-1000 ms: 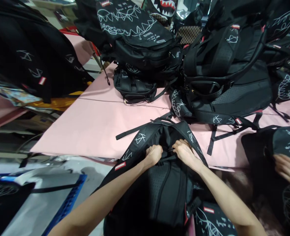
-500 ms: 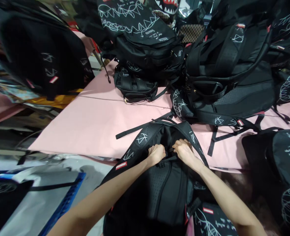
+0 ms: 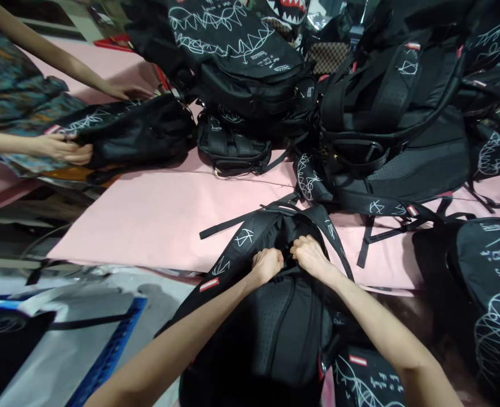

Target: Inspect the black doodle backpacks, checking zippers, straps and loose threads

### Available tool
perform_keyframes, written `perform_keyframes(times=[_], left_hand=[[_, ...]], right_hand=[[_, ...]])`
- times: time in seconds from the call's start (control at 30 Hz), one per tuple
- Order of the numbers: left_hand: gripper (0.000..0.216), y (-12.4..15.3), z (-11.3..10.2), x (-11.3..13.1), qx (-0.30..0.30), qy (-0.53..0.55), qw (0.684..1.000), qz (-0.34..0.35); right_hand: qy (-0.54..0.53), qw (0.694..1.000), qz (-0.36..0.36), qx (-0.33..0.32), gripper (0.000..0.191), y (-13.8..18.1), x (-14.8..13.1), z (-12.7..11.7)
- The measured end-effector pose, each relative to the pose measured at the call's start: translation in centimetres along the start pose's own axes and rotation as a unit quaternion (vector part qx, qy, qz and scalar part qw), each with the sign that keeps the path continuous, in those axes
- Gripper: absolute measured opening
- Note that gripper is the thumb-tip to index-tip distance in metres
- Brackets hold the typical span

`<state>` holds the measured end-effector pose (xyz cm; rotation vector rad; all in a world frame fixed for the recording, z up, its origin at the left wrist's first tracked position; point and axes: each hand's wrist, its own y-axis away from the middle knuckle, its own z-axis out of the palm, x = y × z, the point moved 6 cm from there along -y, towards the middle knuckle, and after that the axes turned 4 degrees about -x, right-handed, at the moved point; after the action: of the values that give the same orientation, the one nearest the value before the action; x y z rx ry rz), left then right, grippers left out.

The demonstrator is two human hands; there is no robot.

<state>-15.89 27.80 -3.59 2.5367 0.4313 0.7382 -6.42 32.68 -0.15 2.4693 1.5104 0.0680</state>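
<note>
Between my clenched left hand [image 3: 268, 264] and right hand [image 3: 308, 255], fingers grip the backpack [image 3: 275, 328] top, apparently mid-closing; steady pulling seems needed next.

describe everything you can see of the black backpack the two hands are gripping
The black backpack lies back-panel up at the near edge of the pink table, its lower part hanging toward the person. The panel looks like perforated mesh padding. Two padded shoulder straps spread outward, printed with white scribble marks; one carries a small red-and-white tag. A loose webbing strap trails left across the table. The left hand and right hand are both closed on the fabric at its top, between the straps.
</note>
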Motion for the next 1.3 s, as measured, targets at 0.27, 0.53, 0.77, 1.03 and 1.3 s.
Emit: perform_keyframes(times=[0.27,0.53,0.77,1.03,1.3], left_hand=[[0.021,0.0,-0.4,0.5,0.063,-0.003,0.996,0.059],[0.018,-1.4,0.2,2.0,0.011,-0.053,0.994,0.098],[0.012,-1.1,0.3,0.5,0.007,-0.028,0.996,0.085],[0.015,-0.7,-0.6,0.6,0.062,0.085,0.991,0.086],[0.048,3.7,-6.2,-3.1,0.113,0.428,0.888,0.127]], right_hand=[[-0.002,0.998,0.055,0.018,0.010,2.3,1.4,0.1],[-0.026,0.997,0.060,0.032,0.011,2.4,1.6,0.4],[-0.027,0.998,0.045,0.037,0.009,1.8,1.5,0.4],[-0.080,0.996,0.033,0.034,0.014,0.7,1.4,0.6],[-0.251,0.925,0.215,0.186,0.027,3.0,5.1,-0.1]])
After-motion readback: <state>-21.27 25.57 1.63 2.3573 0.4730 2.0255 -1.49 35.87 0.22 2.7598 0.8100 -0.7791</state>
